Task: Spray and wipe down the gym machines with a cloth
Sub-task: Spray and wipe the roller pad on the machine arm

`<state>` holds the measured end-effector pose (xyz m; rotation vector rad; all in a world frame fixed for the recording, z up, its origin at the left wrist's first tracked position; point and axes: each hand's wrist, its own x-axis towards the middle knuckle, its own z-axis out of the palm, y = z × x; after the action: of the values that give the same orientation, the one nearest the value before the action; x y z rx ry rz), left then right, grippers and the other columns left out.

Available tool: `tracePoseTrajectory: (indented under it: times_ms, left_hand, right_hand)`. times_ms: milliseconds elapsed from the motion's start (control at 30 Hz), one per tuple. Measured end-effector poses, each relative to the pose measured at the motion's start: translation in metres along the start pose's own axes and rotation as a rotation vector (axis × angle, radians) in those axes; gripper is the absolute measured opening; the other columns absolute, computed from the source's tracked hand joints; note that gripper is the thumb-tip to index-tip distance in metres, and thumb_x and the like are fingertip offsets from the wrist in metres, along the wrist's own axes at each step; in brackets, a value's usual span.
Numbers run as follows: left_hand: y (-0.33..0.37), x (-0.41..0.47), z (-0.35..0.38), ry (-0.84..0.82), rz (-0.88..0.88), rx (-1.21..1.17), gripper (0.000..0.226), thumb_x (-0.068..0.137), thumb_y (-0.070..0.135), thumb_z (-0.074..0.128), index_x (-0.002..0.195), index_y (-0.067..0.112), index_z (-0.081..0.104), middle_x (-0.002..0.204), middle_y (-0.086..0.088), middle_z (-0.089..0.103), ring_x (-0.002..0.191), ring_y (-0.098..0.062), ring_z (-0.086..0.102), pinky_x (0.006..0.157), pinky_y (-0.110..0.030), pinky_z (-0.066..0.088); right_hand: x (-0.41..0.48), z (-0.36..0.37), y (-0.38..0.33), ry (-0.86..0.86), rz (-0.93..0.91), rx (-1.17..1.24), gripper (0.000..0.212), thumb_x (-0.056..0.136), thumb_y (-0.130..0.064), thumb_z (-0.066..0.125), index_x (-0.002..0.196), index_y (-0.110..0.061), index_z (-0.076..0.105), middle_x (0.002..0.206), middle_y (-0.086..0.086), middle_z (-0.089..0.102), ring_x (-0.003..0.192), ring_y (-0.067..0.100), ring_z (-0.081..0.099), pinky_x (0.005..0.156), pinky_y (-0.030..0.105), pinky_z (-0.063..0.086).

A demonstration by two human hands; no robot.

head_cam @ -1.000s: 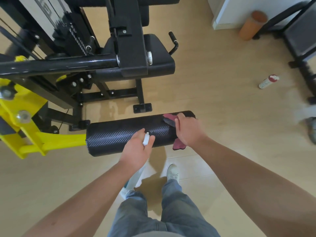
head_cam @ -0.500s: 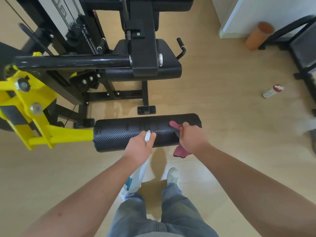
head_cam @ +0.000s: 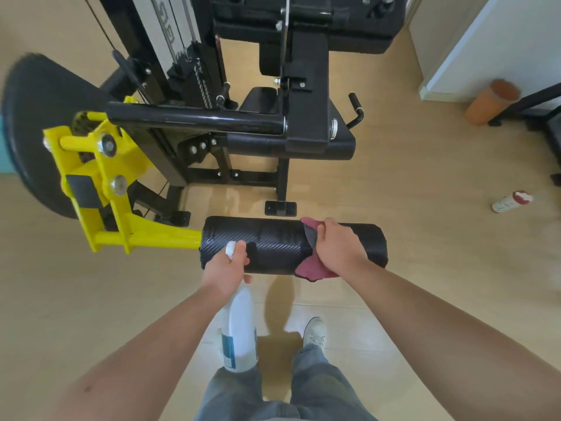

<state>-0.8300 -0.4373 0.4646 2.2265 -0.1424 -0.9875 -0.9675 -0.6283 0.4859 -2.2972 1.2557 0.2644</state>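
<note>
Lever arm of yellow painted steel (head_cam: 158,237) at left, running into end of black carbon-weave cylindrical roller pad (head_cam: 273,241). My left hand (head_cam: 226,265) at pad's left part, near side — fingers curled round neck of white plastic spray bottle (head_cam: 238,329), bottle body hanging below hand. My right hand (head_cam: 340,247) on pad, right of middle — fingers and thumb gripping maroon cloth (head_cam: 312,270), cloth against pad, draped over top and near side. Far right, small white bottle with red cap (head_cam: 511,202) lying on wooden floor (head_cam: 425,208), well apart.
</note>
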Motion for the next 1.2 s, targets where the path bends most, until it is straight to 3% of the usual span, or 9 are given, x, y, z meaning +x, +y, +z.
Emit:
tracePoseTrajectory:
  times_ms: [100, 233, 467, 667, 800, 900, 967, 1067, 1200]
  left_hand:
    - [-0.004, 0.010, -0.017, -0.007, -0.013, 0.047, 0.054, 0.106, 0.054, 0.035, 0.098, 0.016, 0.071, 0.074, 0.001, 0.076, 0.090, -0.016, 0.067, 0.077, -0.032, 0.043]
    - [0.002, 0.018, -0.031, 0.043, -0.064, 0.066, 0.060, 0.103, 0.057, 0.039, 0.089, 0.008, 0.070, 0.069, -0.003, 0.076, 0.083, -0.022, 0.066, 0.081, -0.035, 0.049]
    - [-0.001, 0.026, -0.042, -0.001, -0.125, 0.220, 0.051, 0.105, 0.049, 0.038, 0.102, 0.008, 0.068, 0.080, -0.005, 0.078, 0.099, -0.028, 0.066, 0.098, -0.041, 0.051]
    - [0.010, 0.020, -0.033, -0.136, -0.085, 0.150, 0.067, 0.098, 0.069, 0.044, 0.079, 0.008, 0.065, 0.074, -0.010, 0.076, 0.076, -0.027, 0.075, 0.079, -0.038, 0.060]
    - [0.019, 0.011, -0.014, -0.171, -0.050, 0.155, 0.069, 0.095, 0.071, 0.048, 0.088, 0.006, 0.068, 0.077, -0.010, 0.076, 0.075, -0.027, 0.076, 0.081, -0.043, 0.063]
    - [0.032, 0.003, 0.002, -0.183, -0.050, 0.237, 0.052, 0.098, 0.064, 0.048, 0.095, 0.015, 0.064, 0.083, -0.003, 0.077, 0.072, -0.020, 0.076, 0.084, -0.039, 0.060]
    - [0.042, -0.005, 0.013, -0.165, -0.060, 0.318, 0.049, 0.097, 0.064, 0.048, 0.096, 0.017, 0.062, 0.077, 0.002, 0.078, 0.073, -0.017, 0.071, 0.075, -0.033, 0.056]
    - [0.052, -0.012, 0.028, -0.138, -0.036, 0.408, 0.062, 0.092, 0.072, 0.049, 0.094, 0.012, 0.066, 0.068, 0.007, 0.076, 0.068, -0.014, 0.062, 0.071, -0.031, 0.055]
    - [0.062, -0.014, 0.045, -0.182, -0.049, 0.381, 0.051, 0.091, 0.066, 0.054, 0.099, 0.017, 0.065, 0.066, 0.007, 0.076, 0.059, -0.012, 0.052, 0.066, -0.029, 0.050]
  right_hand:
    - [0.004, 0.008, -0.016, -0.018, -0.020, -0.001, 0.034, 0.110, -0.038, 0.025, 0.112, -0.015, 0.050, 0.095, 0.006, 0.062, 0.080, 0.023, 0.060, 0.068, 0.035, 0.045]
    - [0.010, 0.015, -0.027, -0.030, -0.021, -0.005, 0.033, 0.110, -0.038, 0.026, 0.110, -0.016, 0.051, 0.096, 0.006, 0.062, 0.082, 0.025, 0.061, 0.071, 0.036, 0.047]
    - [0.017, 0.011, -0.028, -0.023, -0.006, -0.002, 0.035, 0.110, -0.036, 0.027, 0.116, -0.014, 0.054, 0.101, 0.009, 0.062, 0.086, 0.027, 0.057, 0.077, 0.038, 0.046]
    - [0.021, 0.001, -0.022, 0.019, 0.005, 0.019, 0.036, 0.110, -0.033, 0.027, 0.119, -0.012, 0.054, 0.096, 0.005, 0.055, 0.085, 0.026, 0.054, 0.075, 0.036, 0.042]
    - [0.023, -0.008, -0.008, 0.031, 0.034, 0.031, 0.037, 0.110, -0.033, 0.026, 0.121, -0.010, 0.054, 0.097, 0.008, 0.057, 0.085, 0.028, 0.053, 0.074, 0.036, 0.041]
    - [0.027, -0.016, 0.010, 0.044, 0.051, 0.055, 0.037, 0.110, -0.031, 0.026, 0.119, -0.008, 0.055, 0.106, 0.015, 0.064, 0.086, 0.029, 0.053, 0.075, 0.037, 0.041]
    - [0.029, -0.021, 0.024, 0.055, 0.065, 0.074, 0.037, 0.110, -0.028, 0.027, 0.117, -0.006, 0.055, 0.108, 0.017, 0.066, 0.087, 0.031, 0.054, 0.075, 0.037, 0.040]
    - [0.032, -0.026, 0.045, 0.077, 0.093, 0.100, 0.036, 0.110, -0.026, 0.028, 0.116, -0.005, 0.056, 0.110, 0.020, 0.067, 0.098, 0.038, 0.062, 0.077, 0.037, 0.041]
    - [0.035, -0.032, 0.069, 0.111, 0.118, 0.135, 0.036, 0.109, -0.027, 0.029, 0.113, -0.007, 0.058, 0.108, 0.021, 0.067, 0.099, 0.039, 0.063, 0.075, 0.035, 0.038]
